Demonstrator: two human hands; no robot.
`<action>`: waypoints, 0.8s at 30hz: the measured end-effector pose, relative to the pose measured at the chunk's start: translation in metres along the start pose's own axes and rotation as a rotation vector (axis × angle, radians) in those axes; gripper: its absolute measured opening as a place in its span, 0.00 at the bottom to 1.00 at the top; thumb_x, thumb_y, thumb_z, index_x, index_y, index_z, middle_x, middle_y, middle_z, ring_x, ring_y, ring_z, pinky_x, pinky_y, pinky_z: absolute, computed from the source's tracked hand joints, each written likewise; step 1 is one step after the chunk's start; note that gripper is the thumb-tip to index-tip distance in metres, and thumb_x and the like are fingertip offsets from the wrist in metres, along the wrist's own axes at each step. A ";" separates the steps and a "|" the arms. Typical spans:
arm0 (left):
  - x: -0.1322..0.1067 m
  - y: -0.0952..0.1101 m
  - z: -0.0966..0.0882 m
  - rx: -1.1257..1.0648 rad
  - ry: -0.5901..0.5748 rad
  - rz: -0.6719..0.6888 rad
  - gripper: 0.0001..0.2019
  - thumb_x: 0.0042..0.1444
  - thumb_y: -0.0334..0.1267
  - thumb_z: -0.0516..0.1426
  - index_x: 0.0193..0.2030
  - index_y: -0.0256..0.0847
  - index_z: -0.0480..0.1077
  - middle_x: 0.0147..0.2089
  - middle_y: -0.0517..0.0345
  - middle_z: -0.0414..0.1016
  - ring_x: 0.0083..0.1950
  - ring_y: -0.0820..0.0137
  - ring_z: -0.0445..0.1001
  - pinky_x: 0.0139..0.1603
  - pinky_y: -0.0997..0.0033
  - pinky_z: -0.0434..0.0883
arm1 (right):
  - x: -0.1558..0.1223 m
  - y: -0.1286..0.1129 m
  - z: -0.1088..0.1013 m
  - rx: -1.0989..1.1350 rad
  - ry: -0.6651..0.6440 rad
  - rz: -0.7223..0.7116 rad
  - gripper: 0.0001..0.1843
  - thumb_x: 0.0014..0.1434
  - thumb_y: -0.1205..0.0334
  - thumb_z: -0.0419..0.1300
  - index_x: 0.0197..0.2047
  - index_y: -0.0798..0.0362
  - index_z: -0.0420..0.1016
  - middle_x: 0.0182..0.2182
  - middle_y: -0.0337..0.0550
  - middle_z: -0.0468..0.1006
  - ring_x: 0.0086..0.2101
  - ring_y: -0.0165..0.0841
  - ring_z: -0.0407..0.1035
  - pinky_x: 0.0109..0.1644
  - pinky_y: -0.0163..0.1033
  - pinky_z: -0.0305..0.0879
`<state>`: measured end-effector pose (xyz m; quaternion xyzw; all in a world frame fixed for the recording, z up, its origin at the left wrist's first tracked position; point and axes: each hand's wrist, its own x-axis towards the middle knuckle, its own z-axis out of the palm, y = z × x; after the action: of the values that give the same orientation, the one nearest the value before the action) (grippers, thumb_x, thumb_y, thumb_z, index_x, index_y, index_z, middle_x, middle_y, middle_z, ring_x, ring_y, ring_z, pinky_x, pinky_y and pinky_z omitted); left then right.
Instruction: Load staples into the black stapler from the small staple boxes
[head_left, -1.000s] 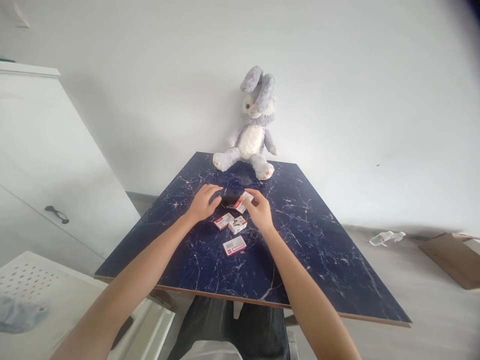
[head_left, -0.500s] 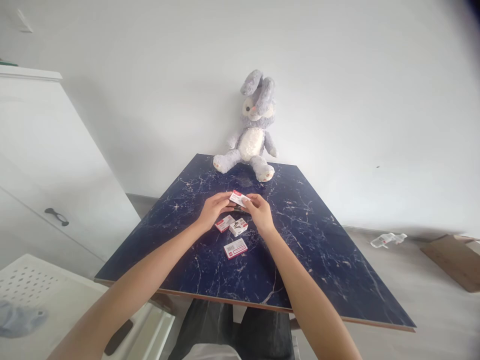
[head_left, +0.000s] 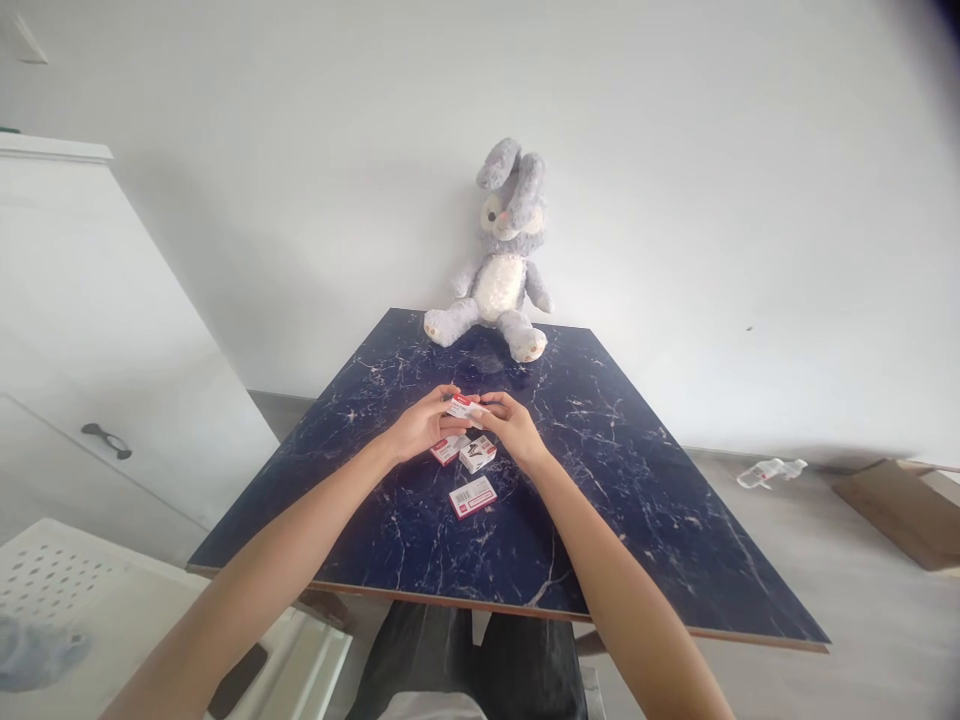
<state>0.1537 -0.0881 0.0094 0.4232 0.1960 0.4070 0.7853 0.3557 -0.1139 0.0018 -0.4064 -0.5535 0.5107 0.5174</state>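
Between my two hands, above the table, is a small red-and-white cardboard box. My left hand has its fingers at the box's left end, some of them beneath it. At the other end, my right hand pinches the box between thumb and fingers. Just below the hands lie a second red-and-white box, partly covered by my left fingers, and a white box printed with a black picture. Closer to me rests a flat box with a barcode on top.
The blue marbled table has a grey plush rabbit sitting at its far edge against the wall. White drawers stand at left, with a perforated white surface below. A clear bottle and a cardboard box are on the floor at right.
The held box has shifted slightly left and down and is tilted differently. A dark thing that showed under it between the fingers is now out of sight. The boxes on the table stay put.
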 end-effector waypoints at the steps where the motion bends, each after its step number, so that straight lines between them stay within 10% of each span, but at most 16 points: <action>1: 0.000 0.001 -0.001 -0.017 -0.025 -0.009 0.10 0.61 0.34 0.59 0.50 0.42 0.70 0.51 0.48 0.79 0.43 0.62 0.82 0.46 0.62 0.77 | 0.000 0.000 0.001 0.004 -0.008 0.005 0.24 0.51 0.47 0.70 0.47 0.49 0.73 0.37 0.43 0.83 0.35 0.36 0.76 0.38 0.39 0.72; 11: -0.003 0.004 -0.003 0.344 -0.040 -0.060 0.19 0.61 0.38 0.61 0.59 0.40 0.69 0.52 0.43 0.79 0.46 0.58 0.82 0.52 0.59 0.75 | 0.005 0.010 -0.007 0.065 -0.003 0.054 0.21 0.49 0.46 0.71 0.38 0.50 0.72 0.32 0.39 0.80 0.34 0.33 0.74 0.39 0.37 0.71; 24: 0.010 -0.001 -0.016 0.441 0.347 0.161 0.12 0.51 0.35 0.64 0.44 0.38 0.75 0.34 0.56 0.80 0.22 0.77 0.74 0.25 0.77 0.73 | 0.009 0.003 -0.006 0.066 0.080 -0.019 0.18 0.52 0.48 0.68 0.41 0.49 0.72 0.37 0.40 0.79 0.36 0.33 0.75 0.42 0.40 0.75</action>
<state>0.1499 -0.0726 0.0001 0.5221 0.3769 0.4820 0.5942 0.3604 -0.1037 -0.0002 -0.4039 -0.5191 0.5070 0.5570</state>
